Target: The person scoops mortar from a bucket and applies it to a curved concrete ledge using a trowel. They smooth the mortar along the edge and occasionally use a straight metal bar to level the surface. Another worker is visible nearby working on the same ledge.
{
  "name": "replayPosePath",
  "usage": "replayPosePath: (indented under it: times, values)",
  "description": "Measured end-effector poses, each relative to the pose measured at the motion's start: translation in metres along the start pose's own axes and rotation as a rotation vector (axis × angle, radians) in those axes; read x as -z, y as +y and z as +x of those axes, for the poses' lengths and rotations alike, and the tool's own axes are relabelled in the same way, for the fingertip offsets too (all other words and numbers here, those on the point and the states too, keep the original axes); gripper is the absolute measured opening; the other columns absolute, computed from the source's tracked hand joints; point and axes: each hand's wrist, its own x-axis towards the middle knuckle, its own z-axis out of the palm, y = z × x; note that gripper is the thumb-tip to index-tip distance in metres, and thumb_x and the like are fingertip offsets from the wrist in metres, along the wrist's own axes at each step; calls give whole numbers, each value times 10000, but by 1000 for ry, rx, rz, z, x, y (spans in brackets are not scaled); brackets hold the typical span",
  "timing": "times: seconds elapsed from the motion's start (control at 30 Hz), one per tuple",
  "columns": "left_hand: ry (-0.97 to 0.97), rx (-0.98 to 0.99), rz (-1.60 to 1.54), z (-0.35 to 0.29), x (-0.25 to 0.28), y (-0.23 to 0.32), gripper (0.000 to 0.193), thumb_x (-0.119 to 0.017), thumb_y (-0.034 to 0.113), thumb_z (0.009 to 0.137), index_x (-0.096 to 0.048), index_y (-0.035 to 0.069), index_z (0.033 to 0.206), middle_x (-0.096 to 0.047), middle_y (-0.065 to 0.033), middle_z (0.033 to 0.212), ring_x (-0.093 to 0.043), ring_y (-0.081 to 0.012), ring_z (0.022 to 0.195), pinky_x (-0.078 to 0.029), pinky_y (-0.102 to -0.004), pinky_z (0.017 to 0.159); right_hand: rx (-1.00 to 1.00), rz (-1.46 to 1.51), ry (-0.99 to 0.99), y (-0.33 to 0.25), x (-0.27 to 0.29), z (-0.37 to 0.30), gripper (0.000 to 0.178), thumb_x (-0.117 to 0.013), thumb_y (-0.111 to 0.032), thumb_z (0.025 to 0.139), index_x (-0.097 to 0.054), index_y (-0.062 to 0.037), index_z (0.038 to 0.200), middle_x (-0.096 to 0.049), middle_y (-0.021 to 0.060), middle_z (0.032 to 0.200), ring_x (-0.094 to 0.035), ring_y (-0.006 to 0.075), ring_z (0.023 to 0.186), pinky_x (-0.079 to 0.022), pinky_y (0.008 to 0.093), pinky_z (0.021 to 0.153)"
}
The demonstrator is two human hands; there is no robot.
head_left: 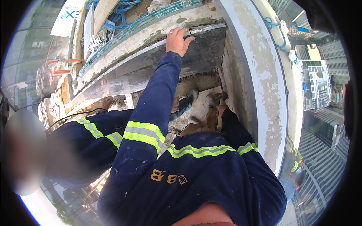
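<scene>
My left hand [179,40] is at the top edge of a dark grey polished slab [200,56]. Its fingers bend over the edge and the thumb is spread to the right. Low by my body, my right hand [223,108] is closed around the wooden handle of a hammer [220,119]; the dark head [222,97] points away from me. The slab stands on edge along a rough concrete wall, with a narrow gap behind its top.
A co-worker [86,143] in a dark reflective-striped jacket crouches close at my left. A pale ledge [260,67] curves along my right, with a long drop to buildings beyond. Blue rope [120,13], boards and a green-edged strip [147,20] lie behind the wall.
</scene>
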Motion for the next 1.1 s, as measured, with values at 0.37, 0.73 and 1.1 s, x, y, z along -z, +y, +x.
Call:
replayPosePath:
  times: [0.37,0.73,1.1]
  values:
    - [117,-47,70,-6,-8,1,396,-734,331,735,-612,14,938,-576,-125,927,-522,-311,909,-410,-409,815,5,214,-23,-4,-13,-5,222,-563,-197,864,-550,-12,742,-538,92,566,-553,238,471,-440,412,430]
    - [184,-110,72,-7,-18,-7,384,-750,312,709,-613,34,936,-572,-100,881,-523,-289,882,-406,-393,794,-10,319,-92,-27,-27,-15,212,-555,-203,878,-535,5,841,-531,95,612,-550,244,487,-469,420,444]
    - [150,-80,65,-7,-15,-5,411,-747,353,718,-610,43,951,-559,-102,898,-515,-295,894,-398,-418,815,12,323,-59,-36,-41,-27,195,-550,-180,884,-538,14,864,-542,108,638,-547,253,486,-498,412,454]
